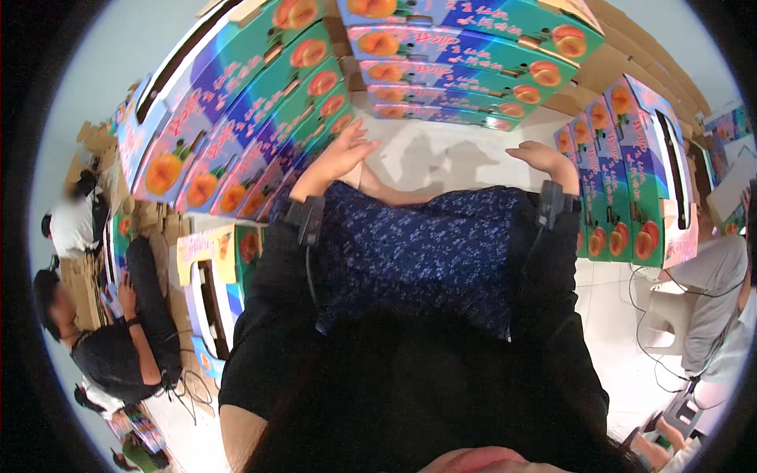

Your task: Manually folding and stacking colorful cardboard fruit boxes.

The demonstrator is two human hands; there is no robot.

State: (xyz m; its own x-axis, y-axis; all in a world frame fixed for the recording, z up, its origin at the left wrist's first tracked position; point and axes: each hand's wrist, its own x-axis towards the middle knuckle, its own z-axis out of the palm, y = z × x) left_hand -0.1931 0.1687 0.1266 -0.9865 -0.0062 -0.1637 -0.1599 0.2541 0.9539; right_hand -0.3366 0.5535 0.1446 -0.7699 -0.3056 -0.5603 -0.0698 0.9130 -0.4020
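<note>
My left hand (341,156) is open, its fingers apart, beside the tall left stack of fruit cartons (252,138). It appears to hold nothing. Over on the right, my right hand (546,162) is open too, its fingers stretched inward and nothing in them. Close by it stands the right stack of cartons (611,173). Ahead of both hands rises a far stack of cartons (465,71), blue, green and pink with peach pictures. Below the hands, dark blue flowered cloth (410,244) covers my lap. A black band with a small box sits on each forearm.
A single handled carton (211,296) stands by my left elbow. Seated people (118,347) work at the left, and another person (702,299) sits at the right near a white stool (661,315). Cables (643,331) lie on the pale floor. Brown cardboard (623,63) leans behind the stacks.
</note>
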